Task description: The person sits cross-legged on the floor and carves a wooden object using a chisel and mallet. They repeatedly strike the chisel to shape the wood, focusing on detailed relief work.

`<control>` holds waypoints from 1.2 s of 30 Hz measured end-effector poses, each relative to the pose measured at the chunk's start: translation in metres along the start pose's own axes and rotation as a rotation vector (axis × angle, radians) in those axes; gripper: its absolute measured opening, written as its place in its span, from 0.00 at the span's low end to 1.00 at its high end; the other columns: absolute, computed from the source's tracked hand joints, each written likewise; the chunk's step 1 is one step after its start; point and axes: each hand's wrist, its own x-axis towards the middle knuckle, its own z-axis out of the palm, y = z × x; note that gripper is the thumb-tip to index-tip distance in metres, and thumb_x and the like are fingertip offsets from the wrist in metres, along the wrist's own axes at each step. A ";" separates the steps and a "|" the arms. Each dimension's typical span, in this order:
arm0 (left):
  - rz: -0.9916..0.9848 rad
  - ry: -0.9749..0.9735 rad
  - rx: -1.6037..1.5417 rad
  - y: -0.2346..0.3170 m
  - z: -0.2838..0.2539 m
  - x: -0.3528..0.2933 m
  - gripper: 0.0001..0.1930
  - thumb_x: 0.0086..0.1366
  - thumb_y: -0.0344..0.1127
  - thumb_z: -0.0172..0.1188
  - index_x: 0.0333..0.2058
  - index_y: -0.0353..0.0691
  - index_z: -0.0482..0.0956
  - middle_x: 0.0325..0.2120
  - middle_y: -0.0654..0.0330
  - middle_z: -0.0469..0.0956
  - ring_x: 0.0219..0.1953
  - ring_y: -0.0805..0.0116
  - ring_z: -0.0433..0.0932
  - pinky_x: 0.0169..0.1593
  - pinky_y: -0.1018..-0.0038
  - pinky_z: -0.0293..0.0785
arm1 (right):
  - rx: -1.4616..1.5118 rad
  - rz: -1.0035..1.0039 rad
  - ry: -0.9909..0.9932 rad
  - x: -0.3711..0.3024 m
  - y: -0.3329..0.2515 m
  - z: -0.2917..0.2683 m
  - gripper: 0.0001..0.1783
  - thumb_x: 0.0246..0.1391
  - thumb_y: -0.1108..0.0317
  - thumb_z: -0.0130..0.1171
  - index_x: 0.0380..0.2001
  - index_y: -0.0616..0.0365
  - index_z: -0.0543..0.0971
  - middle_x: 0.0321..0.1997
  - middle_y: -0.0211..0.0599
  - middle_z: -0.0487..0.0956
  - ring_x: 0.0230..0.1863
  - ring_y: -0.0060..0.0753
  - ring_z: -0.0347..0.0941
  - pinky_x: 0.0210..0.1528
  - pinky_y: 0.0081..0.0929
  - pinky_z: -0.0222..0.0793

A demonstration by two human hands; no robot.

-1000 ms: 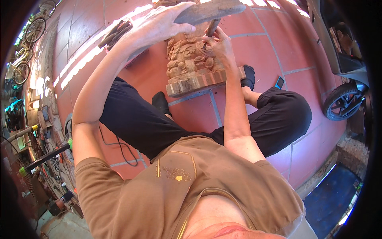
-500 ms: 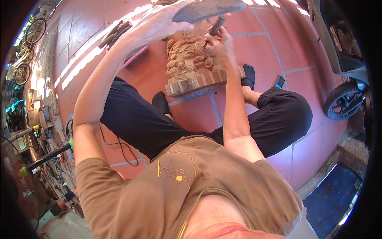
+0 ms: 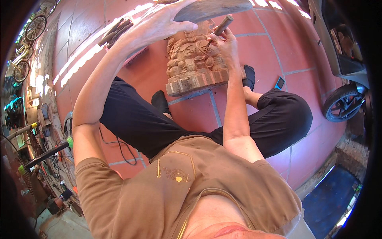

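Observation:
A carved wooden sculpture (image 3: pixel 189 59) with dense rounded relief stands on the floor between my feet, on a base of blocky segments. My left hand (image 3: pixel 159 24) is closed around a thick wooden mallet (image 3: pixel 215 10), its long worn body reaching to the right above the carving. In my right hand (image 3: pixel 227 46) is a chisel (image 3: pixel 223 25), held by its wooden handle, which leans up and to the right. Its thin blade points down to the right part of the carving; whether the tip touches the wood I cannot tell.
A bundle of chisels (image 3: pixel 116 32) lies left of the carving, partly behind my left forearm. A small dark device (image 3: pixel 279 83) rests on the red tiles near my right knee. A black cable (image 3: pixel 126 153) loops by my left thigh. At right stands a vehicle's wheel (image 3: pixel 344 102).
My right hand and the chisel have shifted slightly to the right along the carving. The mallet has also moved a little to the right.

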 end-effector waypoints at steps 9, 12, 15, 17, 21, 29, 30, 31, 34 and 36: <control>0.082 0.054 -0.128 -0.005 0.016 0.005 0.37 0.63 0.52 0.65 0.67 0.48 0.64 0.50 0.42 0.79 0.53 0.46 0.78 0.58 0.57 0.71 | -0.078 0.004 -0.025 -0.002 -0.005 0.003 0.11 0.56 0.78 0.64 0.42 0.60 0.77 0.33 0.31 0.81 0.32 0.18 0.78 0.34 0.21 0.76; 0.162 0.114 -0.058 -0.026 0.043 0.015 0.34 0.62 0.53 0.64 0.65 0.52 0.67 0.47 0.46 0.82 0.48 0.49 0.82 0.54 0.58 0.75 | -0.086 -0.010 -0.039 -0.001 -0.002 0.005 0.10 0.56 0.78 0.64 0.42 0.60 0.78 0.33 0.30 0.81 0.32 0.18 0.78 0.34 0.21 0.76; 0.062 -0.041 -0.006 -0.017 0.027 0.015 0.36 0.62 0.52 0.64 0.66 0.50 0.66 0.47 0.45 0.81 0.48 0.47 0.81 0.54 0.57 0.74 | -0.065 0.000 -0.021 -0.004 0.000 0.004 0.10 0.56 0.78 0.64 0.42 0.61 0.77 0.32 0.29 0.81 0.32 0.17 0.77 0.35 0.20 0.76; -0.049 -0.123 -0.007 0.007 0.004 0.011 0.38 0.62 0.51 0.66 0.67 0.46 0.64 0.49 0.41 0.79 0.53 0.44 0.78 0.57 0.55 0.71 | -0.063 0.002 -0.006 -0.004 -0.002 0.002 0.10 0.56 0.77 0.64 0.42 0.61 0.77 0.32 0.29 0.80 0.33 0.18 0.77 0.35 0.20 0.76; 0.102 0.124 -0.053 0.009 0.008 0.011 0.36 0.61 0.52 0.66 0.66 0.48 0.66 0.47 0.43 0.81 0.49 0.45 0.80 0.55 0.55 0.73 | -0.085 -0.025 -0.028 -0.004 -0.002 0.000 0.11 0.57 0.77 0.64 0.42 0.61 0.77 0.32 0.30 0.80 0.34 0.19 0.78 0.35 0.21 0.76; 0.115 0.062 0.016 -0.030 0.037 0.020 0.36 0.60 0.51 0.65 0.66 0.53 0.66 0.44 0.46 0.83 0.45 0.51 0.83 0.50 0.59 0.76 | -0.046 -0.013 0.054 -0.002 -0.005 -0.004 0.13 0.57 0.78 0.65 0.45 0.61 0.76 0.34 0.32 0.81 0.33 0.21 0.79 0.33 0.22 0.78; 0.063 0.030 0.027 -0.019 0.027 0.017 0.36 0.60 0.51 0.65 0.66 0.51 0.66 0.45 0.45 0.82 0.47 0.48 0.82 0.52 0.58 0.75 | -0.046 -0.014 0.074 -0.002 -0.006 -0.008 0.13 0.57 0.78 0.65 0.45 0.61 0.76 0.34 0.32 0.81 0.33 0.21 0.80 0.33 0.22 0.78; 0.011 -0.001 0.040 -0.005 0.014 0.013 0.36 0.61 0.52 0.66 0.66 0.49 0.66 0.47 0.43 0.81 0.49 0.46 0.80 0.54 0.56 0.73 | -0.046 -0.015 0.091 -0.002 -0.007 -0.014 0.13 0.57 0.78 0.65 0.45 0.61 0.76 0.34 0.33 0.81 0.33 0.22 0.80 0.33 0.22 0.78; -0.009 0.010 0.091 -0.005 0.009 0.008 0.36 0.61 0.52 0.66 0.66 0.47 0.67 0.49 0.41 0.79 0.51 0.43 0.79 0.56 0.55 0.72 | -0.042 -0.015 0.111 0.000 -0.011 -0.019 0.13 0.57 0.77 0.65 0.45 0.61 0.76 0.34 0.34 0.82 0.33 0.24 0.81 0.34 0.23 0.79; 0.013 0.021 0.082 -0.007 0.011 0.008 0.37 0.61 0.52 0.66 0.66 0.47 0.66 0.48 0.40 0.80 0.50 0.42 0.79 0.55 0.54 0.72 | -0.056 -0.004 0.120 -0.003 -0.014 -0.020 0.13 0.57 0.77 0.65 0.45 0.61 0.76 0.35 0.34 0.82 0.34 0.25 0.82 0.34 0.23 0.79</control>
